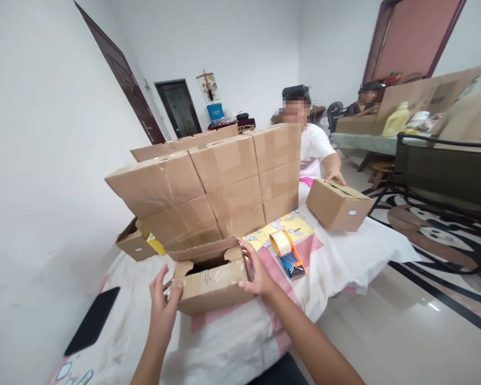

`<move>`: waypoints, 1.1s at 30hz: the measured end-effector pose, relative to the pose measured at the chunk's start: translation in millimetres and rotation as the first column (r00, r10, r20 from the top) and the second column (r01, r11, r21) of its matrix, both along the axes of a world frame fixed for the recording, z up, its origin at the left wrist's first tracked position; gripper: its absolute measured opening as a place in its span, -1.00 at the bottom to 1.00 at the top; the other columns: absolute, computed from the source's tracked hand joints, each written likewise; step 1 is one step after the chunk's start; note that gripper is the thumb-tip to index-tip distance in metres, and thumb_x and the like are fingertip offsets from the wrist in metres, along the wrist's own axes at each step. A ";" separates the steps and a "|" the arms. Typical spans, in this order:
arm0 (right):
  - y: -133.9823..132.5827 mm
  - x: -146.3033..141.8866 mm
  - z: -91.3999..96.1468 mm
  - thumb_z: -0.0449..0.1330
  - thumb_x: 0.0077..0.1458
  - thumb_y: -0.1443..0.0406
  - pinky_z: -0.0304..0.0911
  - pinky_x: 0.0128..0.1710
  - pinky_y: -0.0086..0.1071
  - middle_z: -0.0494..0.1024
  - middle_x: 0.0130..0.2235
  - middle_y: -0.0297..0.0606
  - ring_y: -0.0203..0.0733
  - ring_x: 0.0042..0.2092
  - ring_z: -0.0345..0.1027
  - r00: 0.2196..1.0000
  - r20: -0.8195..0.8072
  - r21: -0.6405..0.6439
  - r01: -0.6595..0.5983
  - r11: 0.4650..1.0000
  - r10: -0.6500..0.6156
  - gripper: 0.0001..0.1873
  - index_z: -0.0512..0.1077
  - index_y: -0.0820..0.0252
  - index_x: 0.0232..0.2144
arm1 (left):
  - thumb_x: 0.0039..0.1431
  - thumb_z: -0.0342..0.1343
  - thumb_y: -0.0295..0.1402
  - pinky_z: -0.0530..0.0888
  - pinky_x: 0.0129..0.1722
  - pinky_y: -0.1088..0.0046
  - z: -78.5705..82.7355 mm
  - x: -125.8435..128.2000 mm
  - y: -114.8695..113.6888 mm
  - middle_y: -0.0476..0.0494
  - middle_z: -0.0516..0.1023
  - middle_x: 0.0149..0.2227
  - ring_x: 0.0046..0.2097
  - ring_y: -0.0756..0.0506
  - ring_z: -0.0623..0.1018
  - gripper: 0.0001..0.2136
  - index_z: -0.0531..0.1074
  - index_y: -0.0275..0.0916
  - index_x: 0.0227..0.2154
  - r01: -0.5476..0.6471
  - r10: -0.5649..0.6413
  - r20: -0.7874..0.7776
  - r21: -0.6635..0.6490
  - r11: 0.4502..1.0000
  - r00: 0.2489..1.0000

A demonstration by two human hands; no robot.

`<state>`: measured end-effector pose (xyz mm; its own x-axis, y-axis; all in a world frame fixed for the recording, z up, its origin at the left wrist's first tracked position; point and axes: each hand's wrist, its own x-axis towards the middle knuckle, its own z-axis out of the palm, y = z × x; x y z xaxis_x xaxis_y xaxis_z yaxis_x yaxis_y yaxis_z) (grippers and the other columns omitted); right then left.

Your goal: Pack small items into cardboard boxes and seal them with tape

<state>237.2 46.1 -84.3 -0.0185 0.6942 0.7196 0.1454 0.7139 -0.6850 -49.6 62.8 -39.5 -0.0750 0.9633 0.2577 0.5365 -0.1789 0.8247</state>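
Observation:
Before me on the cloth-covered table [232,331] sits a small cardboard box [210,291], its far flap raised and a dark gap showing inside. Shiny clear tape lies over its near top edge. My left hand [164,291] grips the box's left end, thumb on top. At the opposite end, my right hand [256,270] holds the right side with fingers along the upper edge. Both hands are closed around the box. A tape dispenser [294,264] in orange and blue, with a roll on it, lies to the right of my right hand.
Behind the box rises a wall of stacked cartons [232,187]. An open box [134,243] stands at left, near a black flat object [93,321]. Across the table, a co-worker's hand [335,176] rests on another carton [339,206]. A dark-framed chair [444,182] stands at right.

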 end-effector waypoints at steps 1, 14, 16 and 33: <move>0.1 1.0 -0.3 0.24 -0.06 -0.25 0.02 0.32 0.08 0.09 0.34 0.08 0.20 0.37 0.00 1.000 -0.007 -0.001 -0.002 1.000 0.002 0.12 -0.08 0.09 0.35 | 0.18 0.08 0.02 0.48 0.08 0.12 1.9 0.1 0.1 -0.24 0.10 0.33 0.16 -0.30 0.44 -0.29 0.00 0.06 0.35 -0.003 0.003 -0.025 0.015 1.000 1.000; -1.9 6.6 11.9 0.17 0.07 -0.10 0.16 0.21 0.00 0.34 0.19 -0.02 0.11 0.23 0.23 0.998 0.024 -0.009 0.057 0.998 -0.056 -0.46 0.42 0.11 -0.06 | 0.24 0.08 -0.04 0.11 0.21 -0.06 31.0 7.4 -11.0 -0.10 0.59 0.08 0.10 -0.29 0.52 -0.68 0.52 0.08 -0.01 0.444 -0.206 -0.698 0.177 0.878 0.685; -0.2 7.1 12.3 0.16 0.09 -0.08 0.16 0.21 -0.02 0.34 0.19 -0.02 0.10 0.24 0.22 0.998 0.028 -0.008 0.052 0.999 -0.052 -0.51 0.43 0.11 -0.09 | 0.17 0.17 0.02 0.11 0.22 -0.04 36.1 14.1 -17.9 -0.15 0.59 0.07 0.09 -0.29 0.53 -0.54 0.45 0.04 0.11 0.484 -0.184 -0.769 0.180 0.856 0.612; -45.7 92.9 49.3 0.31 0.02 0.13 -0.14 0.35 0.14 0.16 0.35 0.06 0.24 0.38 -0.06 0.637 0.400 -0.104 0.746 0.658 -0.659 -0.19 0.20 0.19 0.28 | 0.19 0.17 -0.03 0.31 0.15 -0.01 33.8 45.0 -31.7 -0.28 0.55 0.06 0.06 -0.32 0.53 -0.52 0.48 -0.11 0.11 0.420 0.020 -0.884 0.242 0.874 0.467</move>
